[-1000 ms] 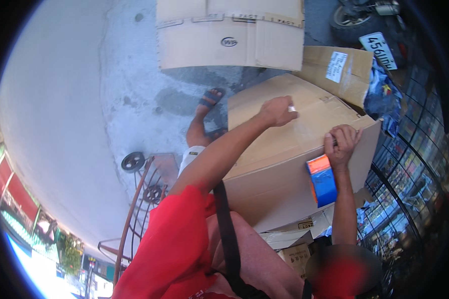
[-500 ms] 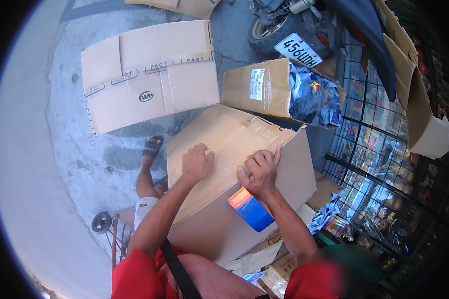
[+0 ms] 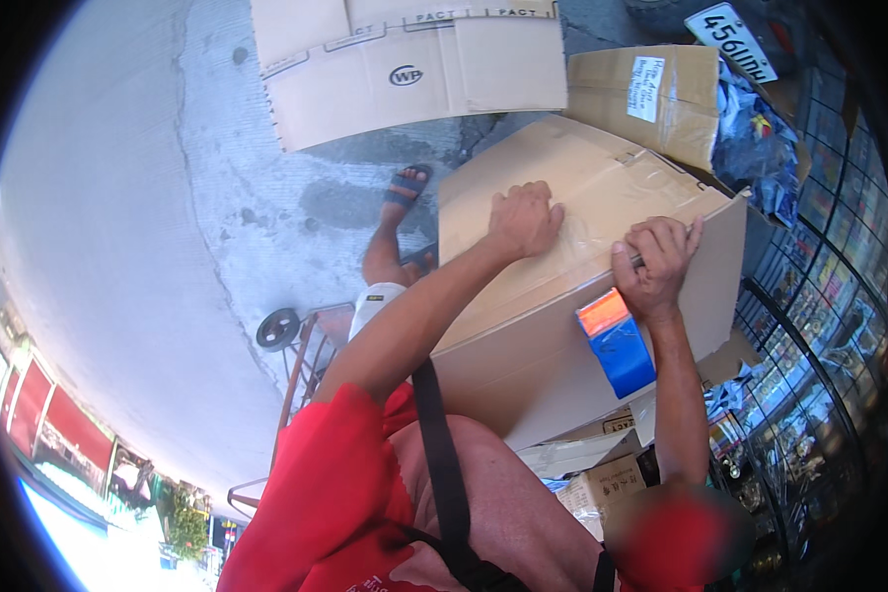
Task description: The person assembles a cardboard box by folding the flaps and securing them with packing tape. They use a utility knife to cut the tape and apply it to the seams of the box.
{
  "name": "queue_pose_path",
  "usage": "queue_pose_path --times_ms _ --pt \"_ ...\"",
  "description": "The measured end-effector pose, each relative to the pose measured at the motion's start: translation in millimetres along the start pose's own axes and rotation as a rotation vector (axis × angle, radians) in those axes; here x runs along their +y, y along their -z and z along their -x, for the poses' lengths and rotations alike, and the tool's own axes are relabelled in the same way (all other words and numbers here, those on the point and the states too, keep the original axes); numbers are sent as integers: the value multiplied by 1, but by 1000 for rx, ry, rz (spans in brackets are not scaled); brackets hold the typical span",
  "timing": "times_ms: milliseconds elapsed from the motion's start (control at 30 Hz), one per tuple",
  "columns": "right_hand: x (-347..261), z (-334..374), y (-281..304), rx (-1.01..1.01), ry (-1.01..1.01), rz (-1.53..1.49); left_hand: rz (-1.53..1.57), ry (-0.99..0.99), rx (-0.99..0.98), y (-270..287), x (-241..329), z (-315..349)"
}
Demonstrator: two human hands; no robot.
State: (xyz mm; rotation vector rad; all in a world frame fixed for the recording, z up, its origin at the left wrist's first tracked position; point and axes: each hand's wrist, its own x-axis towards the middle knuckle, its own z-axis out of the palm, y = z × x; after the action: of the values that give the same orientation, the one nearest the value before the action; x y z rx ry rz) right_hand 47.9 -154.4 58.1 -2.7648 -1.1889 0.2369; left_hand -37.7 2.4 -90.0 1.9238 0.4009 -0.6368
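A large brown cardboard box [image 3: 582, 187] stands in front of me, with a strip of tape along its top seam. My left hand [image 3: 526, 219] rests on its top, fingers lightly bent, thumb apart, nothing seen in it. At the box's right top edge my right hand [image 3: 656, 266], with a ring on one finger, is closed, its fingertips at the edge. Below that hand a blue and orange tape dispenser [image 3: 624, 355] hangs against the box's side; its handle is hidden by the palm.
A flat-lying carton [image 3: 414, 74] is beyond the box. An open carton [image 3: 651, 104] stuffed with blue plastic stands at the far right, near a licence plate [image 3: 732, 41]. Black wire grid racks [image 3: 819, 296] line the right. A hand truck's wheel [image 3: 278, 329] is at left.
The view has swung, so the box and cartons sit further right and higher in the picture. Both hands keep their places on the box, the dispenser still under the right one.
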Motion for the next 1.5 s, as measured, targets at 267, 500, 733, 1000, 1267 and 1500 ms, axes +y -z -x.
queue_pose_path --times_ms 267,500,733,1000,1267,1500 --pt "5 1 4 -27 -9 8 -75 -118 -47 16 6 -9" --pt "15 4 2 -17 28 27 -7 -120 -77 6 12 -11" --pt "22 5 5 -41 48 53 37 -115 -67 5 14 -15" --pt "24 4 4 -55 42 70 56 -91 -104 6 11 -15" --pt "21 2 4 -51 27 77 86 -95 -129 1 13 -13" --pt "14 -1 5 -39 12 51 91 -74 -76 -7 14 -9"
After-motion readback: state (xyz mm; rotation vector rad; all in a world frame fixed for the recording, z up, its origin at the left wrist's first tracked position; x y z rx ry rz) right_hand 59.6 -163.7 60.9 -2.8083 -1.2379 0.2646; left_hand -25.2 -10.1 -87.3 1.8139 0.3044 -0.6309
